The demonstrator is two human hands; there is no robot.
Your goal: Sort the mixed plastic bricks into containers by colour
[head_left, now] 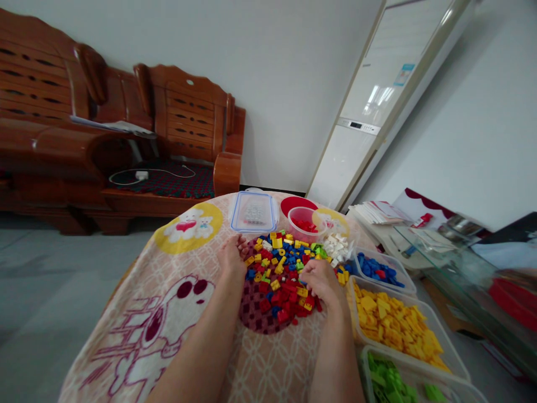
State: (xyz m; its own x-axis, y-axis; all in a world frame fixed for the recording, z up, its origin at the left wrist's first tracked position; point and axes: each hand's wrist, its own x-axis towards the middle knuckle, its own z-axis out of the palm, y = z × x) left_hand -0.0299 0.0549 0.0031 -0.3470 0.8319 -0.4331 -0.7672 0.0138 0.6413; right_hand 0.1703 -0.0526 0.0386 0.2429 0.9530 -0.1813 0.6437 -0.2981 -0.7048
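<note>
A heap of small plastic bricks (280,270), red, yellow, blue and green, lies on a table covered by a patterned cloth (168,313). My left hand (232,254) rests at the heap's left edge, fingers curled down onto the cloth beside the bricks. My right hand (319,278) sits on the heap's right side, fingers bent and pressed among red and yellow bricks; what it holds, if anything, is hidden.
Clear bins along the right hold blue bricks (380,270), yellow bricks (394,322) and green bricks (390,383). A small pile of white bricks (338,246), a cup of red bricks (305,222), a lidded box (254,211). Wooden sofa (126,129) behind.
</note>
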